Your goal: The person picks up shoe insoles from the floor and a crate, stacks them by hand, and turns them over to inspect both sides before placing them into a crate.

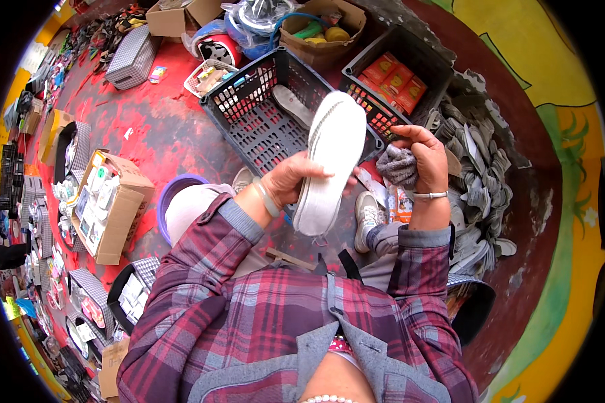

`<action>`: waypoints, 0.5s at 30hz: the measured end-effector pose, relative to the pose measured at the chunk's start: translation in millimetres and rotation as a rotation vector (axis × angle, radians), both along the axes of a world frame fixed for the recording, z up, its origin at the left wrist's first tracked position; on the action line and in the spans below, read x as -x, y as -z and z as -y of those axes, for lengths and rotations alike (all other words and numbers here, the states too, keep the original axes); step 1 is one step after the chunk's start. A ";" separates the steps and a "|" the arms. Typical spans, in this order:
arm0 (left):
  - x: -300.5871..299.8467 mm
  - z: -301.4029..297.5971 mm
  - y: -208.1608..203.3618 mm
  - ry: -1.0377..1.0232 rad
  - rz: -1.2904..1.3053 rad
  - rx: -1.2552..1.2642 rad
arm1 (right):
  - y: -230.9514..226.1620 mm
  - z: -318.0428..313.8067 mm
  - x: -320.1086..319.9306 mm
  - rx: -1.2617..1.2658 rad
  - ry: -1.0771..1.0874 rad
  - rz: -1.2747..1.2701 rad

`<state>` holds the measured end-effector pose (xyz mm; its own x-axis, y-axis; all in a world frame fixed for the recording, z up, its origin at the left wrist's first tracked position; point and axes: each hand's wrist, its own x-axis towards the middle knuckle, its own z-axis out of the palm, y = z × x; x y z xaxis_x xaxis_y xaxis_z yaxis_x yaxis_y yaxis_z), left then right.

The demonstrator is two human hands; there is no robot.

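My left hand (290, 180) grips a small stack of white shoe soles (335, 154), thumb on top and fingers behind. The soles stand nearly upright in front of my lap, their layered edge showing on the left side. Off to the right, my right hand (427, 158) is raised with its fingers curled, apart from the soles. Against its palm sits a crumpled grey fabric bundle (396, 165), which the hand seems to hold. Just beyond the soles, a single grey sole (292, 105) lies in a black plastic crate (249, 138).
A second black crate (444, 70) holds orange boxes (393, 82). Along the right wall rises a heap of grey soles (477, 181). A cardboard box (124, 218) of packages and a purple basin (168, 195) stand to the left. My shoe (368, 218) rests below the crates.
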<state>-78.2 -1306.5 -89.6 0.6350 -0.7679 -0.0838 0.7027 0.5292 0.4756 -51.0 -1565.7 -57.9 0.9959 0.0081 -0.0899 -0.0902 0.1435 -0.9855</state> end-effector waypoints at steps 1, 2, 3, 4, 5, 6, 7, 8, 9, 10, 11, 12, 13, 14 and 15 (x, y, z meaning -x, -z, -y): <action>5.3 0.7 -0.3 0.047 0.010 -0.003 | -0.7 0.0 -1.3 0.064 -0.012 0.027; 11.2 1.6 0.6 0.126 -0.061 0.047 | -3.4 -3.8 -2.7 0.128 -0.023 0.052; 20.7 3.8 2.9 0.181 -0.158 0.097 | -4.7 -6.6 -3.6 0.192 -0.035 0.077; 27.8 5.4 3.0 0.220 -0.198 0.110 | -3.2 -7.2 -3.9 0.248 -0.155 0.114; 36.1 7.2 1.7 0.258 -0.244 0.124 | -6.0 -10.9 -1.3 0.264 -0.268 0.174; 43.9 9.3 -1.7 0.280 -0.297 0.146 | -2.8 -13.8 0.2 0.239 -0.355 0.126; 49.4 10.9 0.9 0.294 -0.337 0.154 | 3.2 -15.2 1.3 0.213 -0.441 0.077; 53.1 12.2 2.9 0.307 -0.373 0.163 | 9.4 -16.4 2.0 0.120 -0.516 0.004; 56.1 13.1 3.9 0.319 -0.410 0.172 | 10.5 -12.8 4.4 0.121 -0.559 -0.047; 58.7 11.8 3.8 0.307 -0.411 0.145 | 9.5 -9.2 7.3 0.121 -0.602 -0.098; 61.2 10.6 2.9 0.292 -0.385 0.135 | 8.1 -8.2 9.7 0.119 -0.648 -0.148; 63.8 9.6 2.4 0.276 -0.360 0.126 | 5.6 -11.6 14.4 0.149 -0.629 -0.124; 66.5 8.4 2.2 0.261 -0.334 0.116 | 4.1 -12.5 15.9 0.144 -0.632 -0.120; 69.0 6.9 6.1 0.237 -0.335 0.093 | 3.4 -12.6 17.3 0.139 -0.632 -0.116; 71.6 4.9 12.9 0.213 -0.336 0.069 | 2.7 -12.8 18.8 0.134 -0.632 -0.112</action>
